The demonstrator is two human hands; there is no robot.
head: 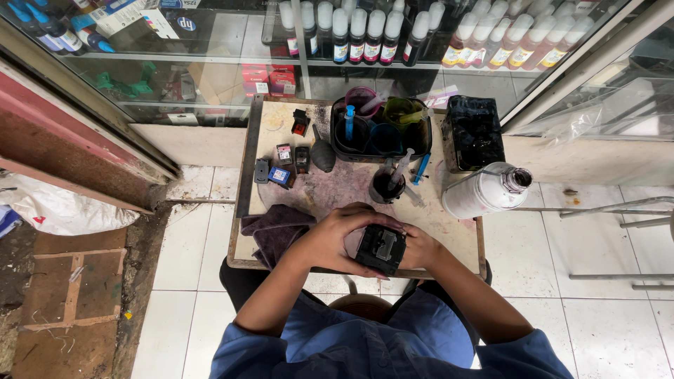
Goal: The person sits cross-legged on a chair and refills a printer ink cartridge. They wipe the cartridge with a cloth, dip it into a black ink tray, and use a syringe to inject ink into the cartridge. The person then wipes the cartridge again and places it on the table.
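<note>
Both my hands hold a black boxy printer part (380,248) with a grey plate on top, just above the near edge of a small stained table (463,238). My left hand (330,242) wraps over its left side and top. My right hand (420,247) grips its right side. A dark purple cloth (275,229) lies under my left wrist. Several small ink cartridges (283,165) lie at the table's left, beside a black rubber bulb (323,155).
A black tray (381,130) of cups with syringes stands at the back. In front of it is a dark cup (386,186) with a syringe. A white bottle (487,189) lies on its side at right, behind it a black stained box (472,133). A glass cabinet of ink bottles (365,35) is beyond.
</note>
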